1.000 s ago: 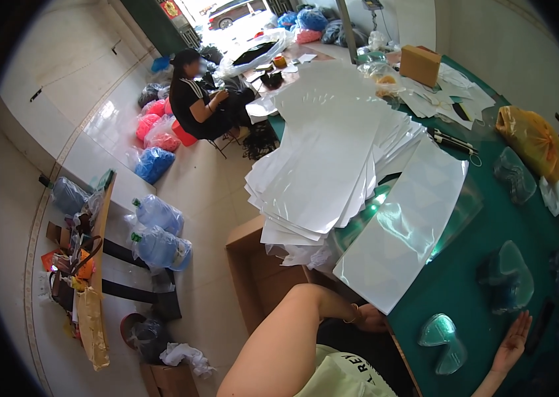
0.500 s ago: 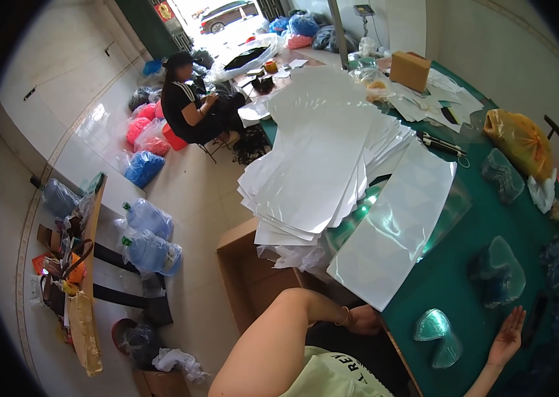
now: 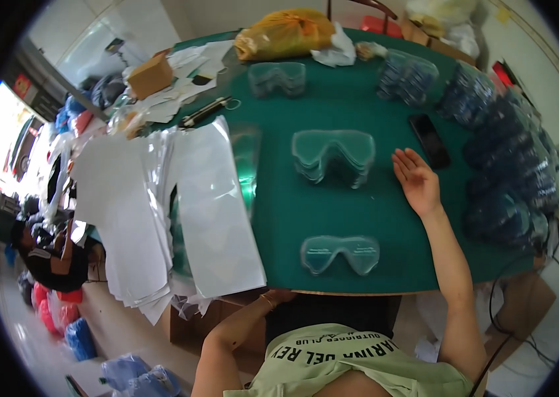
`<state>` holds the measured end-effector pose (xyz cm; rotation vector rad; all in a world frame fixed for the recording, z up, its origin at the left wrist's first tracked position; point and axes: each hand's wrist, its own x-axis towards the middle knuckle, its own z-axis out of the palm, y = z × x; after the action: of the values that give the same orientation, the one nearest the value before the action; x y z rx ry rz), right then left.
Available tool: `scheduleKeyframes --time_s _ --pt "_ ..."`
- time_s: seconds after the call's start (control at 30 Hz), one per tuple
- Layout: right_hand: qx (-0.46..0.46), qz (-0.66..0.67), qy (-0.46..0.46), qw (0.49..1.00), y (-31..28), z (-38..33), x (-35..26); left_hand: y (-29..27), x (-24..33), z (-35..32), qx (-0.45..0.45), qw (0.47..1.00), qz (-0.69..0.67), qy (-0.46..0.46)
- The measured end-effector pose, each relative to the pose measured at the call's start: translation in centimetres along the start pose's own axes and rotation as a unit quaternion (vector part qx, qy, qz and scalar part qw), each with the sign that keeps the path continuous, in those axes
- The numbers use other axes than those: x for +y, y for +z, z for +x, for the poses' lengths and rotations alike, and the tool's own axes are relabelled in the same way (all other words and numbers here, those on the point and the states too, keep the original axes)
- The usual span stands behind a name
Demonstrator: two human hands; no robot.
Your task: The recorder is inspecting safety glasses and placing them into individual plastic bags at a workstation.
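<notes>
Spread flat and empty, my right hand (image 3: 417, 180) rested palm-down on the green table (image 3: 279, 212), just beside the stacked clear goggle lenses (image 3: 334, 155); my left hand (image 3: 278, 298), half hidden at the near edge, I couldn't read.

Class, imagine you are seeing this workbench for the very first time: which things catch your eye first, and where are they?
The green table stands out, with a tall stack of clear goggle lenses at its middle and a single clear lens near the front edge. The right hand rests open beside the stack. White sheets spill over the table's left edge, and bagged blue stacks crowd the right side.
</notes>
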<state>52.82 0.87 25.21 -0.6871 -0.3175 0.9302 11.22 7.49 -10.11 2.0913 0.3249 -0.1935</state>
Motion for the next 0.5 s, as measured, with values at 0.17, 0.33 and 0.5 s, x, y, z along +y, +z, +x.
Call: scheduleKeyframes --time_s 0.17,0.33,0.5 --pt "0.018 -0.026 -0.075 0.997 3.6 -0.3 -2.7 -10.2 9.8 -5.8 0.172 0.984 0.022 -0.04" --pt "-0.042 -0.225 -0.121 0.966 8.6 -1.8 -4.9 -15.9 18.4 -11.4 0.099 0.981 -0.079 -0.143" --pt "-0.299 -0.569 -0.21 0.737 19.7 -7.5 -3.4 -17.5 21.5 -15.8 0.092 0.946 -0.215 -0.225"
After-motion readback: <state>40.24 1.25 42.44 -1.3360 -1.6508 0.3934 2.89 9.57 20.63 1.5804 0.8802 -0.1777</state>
